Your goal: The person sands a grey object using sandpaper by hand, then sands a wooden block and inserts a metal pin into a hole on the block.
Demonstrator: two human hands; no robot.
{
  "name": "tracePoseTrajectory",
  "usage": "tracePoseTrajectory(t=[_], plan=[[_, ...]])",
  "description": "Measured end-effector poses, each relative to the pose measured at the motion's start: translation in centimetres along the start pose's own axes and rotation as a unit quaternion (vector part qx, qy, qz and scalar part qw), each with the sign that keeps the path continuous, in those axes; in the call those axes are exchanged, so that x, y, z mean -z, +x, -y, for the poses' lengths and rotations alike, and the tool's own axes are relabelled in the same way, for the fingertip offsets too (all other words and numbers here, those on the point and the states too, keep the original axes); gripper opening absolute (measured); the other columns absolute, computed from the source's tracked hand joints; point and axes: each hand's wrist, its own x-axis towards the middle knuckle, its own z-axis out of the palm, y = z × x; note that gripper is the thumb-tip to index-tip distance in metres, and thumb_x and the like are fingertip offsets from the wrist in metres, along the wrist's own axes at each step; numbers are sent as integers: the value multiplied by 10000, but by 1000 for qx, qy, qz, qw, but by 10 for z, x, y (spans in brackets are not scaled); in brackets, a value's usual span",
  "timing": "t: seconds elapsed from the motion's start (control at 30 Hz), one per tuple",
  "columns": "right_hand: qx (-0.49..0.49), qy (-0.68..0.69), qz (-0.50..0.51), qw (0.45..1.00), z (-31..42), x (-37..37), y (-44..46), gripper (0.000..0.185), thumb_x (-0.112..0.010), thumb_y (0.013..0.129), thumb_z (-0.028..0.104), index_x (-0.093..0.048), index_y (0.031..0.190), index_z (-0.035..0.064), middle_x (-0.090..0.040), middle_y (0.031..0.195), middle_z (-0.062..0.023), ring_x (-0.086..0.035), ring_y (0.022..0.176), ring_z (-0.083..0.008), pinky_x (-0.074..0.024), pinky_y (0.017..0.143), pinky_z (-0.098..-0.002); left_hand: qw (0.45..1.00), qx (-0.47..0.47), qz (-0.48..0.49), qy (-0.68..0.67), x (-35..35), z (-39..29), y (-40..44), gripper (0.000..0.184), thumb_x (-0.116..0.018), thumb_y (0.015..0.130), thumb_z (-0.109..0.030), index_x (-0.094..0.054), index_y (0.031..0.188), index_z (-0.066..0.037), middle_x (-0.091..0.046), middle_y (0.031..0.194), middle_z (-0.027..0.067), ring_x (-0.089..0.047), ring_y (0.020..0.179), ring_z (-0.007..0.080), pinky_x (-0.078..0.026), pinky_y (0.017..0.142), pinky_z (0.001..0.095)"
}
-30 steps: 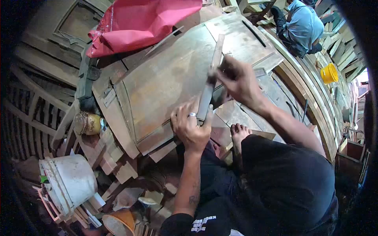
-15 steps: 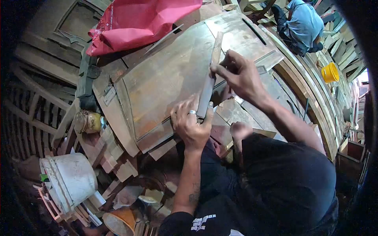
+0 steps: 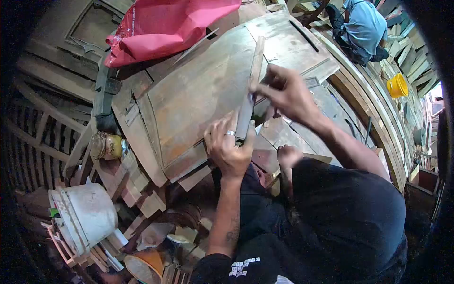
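A narrow wooden strip lies at a slant over a wide wooden panel. Its far half looks brown and its near half grey. My left hand grips the near end, with the thumb on one side, the fingers on the other and a ring on one finger. Along the strip's middle, my right hand is closed in a pinch, thumb and fingertips at the edge. Slight blur and the fingers hide whatever small thing may be in that pinch.
A red plastic bag covers the panel's far left. White bucket, glass jar and wood offcuts stand at left. A person in a blue shirt crouches far right, near a yellow bucket.
My right hand has slid slightly toward me along the strip, its fingertips now lower. The strip has shifted slightly left at its far end, while my left hand keeps its grip.
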Motion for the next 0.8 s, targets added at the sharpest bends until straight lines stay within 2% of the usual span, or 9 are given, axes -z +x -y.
tracePoseTrajectory(t=[0.1, 0.17, 0.23, 0.3, 0.43, 0.5, 0.63, 0.7, 0.8], plan=[[95, -32, -28, 995, -2, -5, -6, 280, -815, 976, 219, -669, 973, -20, -757, 808, -97, -675, 732, -89, -533, 608, -298, 1000, -6, 7, 0, 1, 1, 3, 411, -784, 838, -181, -745, 1206, -2, -752, 1148, 178, -684, 1066, 382, -469, 1038, 508], [37, -148, 50, 987, 1, -10, -18, 405, -858, 887, 286, -725, 1155, 12, -767, 920, -207, -756, 832, -290, -598, 821, -415, 1000, -7, 14, 3, 0, 3, 1, 420, -792, 877, -241, -743, 1223, -8, -752, 1153, 175, -681, 1070, 378, -467, 1043, 501], [131, -121, -21, 984, -7, -8, -7, 286, -817, 973, 236, -702, 1006, -24, -756, 807, -85, -677, 742, -99, -555, 672, -318, 1000, -10, 20, 2, 1, 3, 1, 431, -786, 880, -247, -739, 1234, -7, -752, 1162, 173, -681, 1083, 376, -466, 1047, 503], [-13, -85, -18, 996, 11, 13, 5, 308, -814, 974, 252, -703, 988, -35, -774, 814, -137, -673, 664, -114, -534, 595, -323, 1000, 3, 25, 12, 1, 2, 2, 521, -782, 843, -267, -733, 1324, -73, -744, 1192, 117, -673, 1104, 321, -438, 1093, 487], [192, -142, -19, 971, -9, -15, -10, 286, -818, 972, 236, -702, 980, -25, -749, 809, -99, -654, 701, -87, -523, 586, -309, 1000, 5, 12, -3, 0, 3, 0, 475, -784, 891, -306, -742, 1300, -69, -751, 1171, 118, -682, 1083, 322, -434, 1079, 485], [97, -119, 51, 987, -1, -9, -16, 416, -818, 936, 232, -724, 1284, 25, -790, 944, -193, -764, 862, -241, -604, 853, -391, 1000, 6, 14, -1, -2, 2, 0, 456, -778, 910, -314, -745, 1292, -68, -756, 1153, 120, -686, 1075, 327, -438, 1070, 489], [-8, -111, -14, 994, 2, 9, 7, 344, -827, 926, 202, -718, 1186, 5, -761, 908, -211, -757, 832, -258, -589, 814, -396, 1000, 5, 15, 18, 1, -1, 5, 444, -773, 887, -274, -749, 1272, -54, -758, 1158, 132, -692, 1072, 330, -446, 1060, 489], [200, -93, -32, 975, -12, -10, -9, 234, -800, 984, 186, -663, 960, -2, -749, 865, -97, -619, 711, -89, -511, 615, -329, 1000, -5, 3, 0, -2, 4, 1, 414, -785, 900, -291, -758, 1230, -42, -757, 1157, 136, -695, 1061, 328, -451, 1045, 482], [138, -115, 15, 984, -12, -10, -14, 267, -791, 1001, 192, -632, 970, -21, -756, 886, -112, -677, 749, -96, -532, 620, -321, 1000, 4, 5, -1, 0, -1, 4, 418, -792, 903, -296, -758, 1227, -34, -759, 1139, 139, -693, 1052, 332, -453, 1046, 475]])
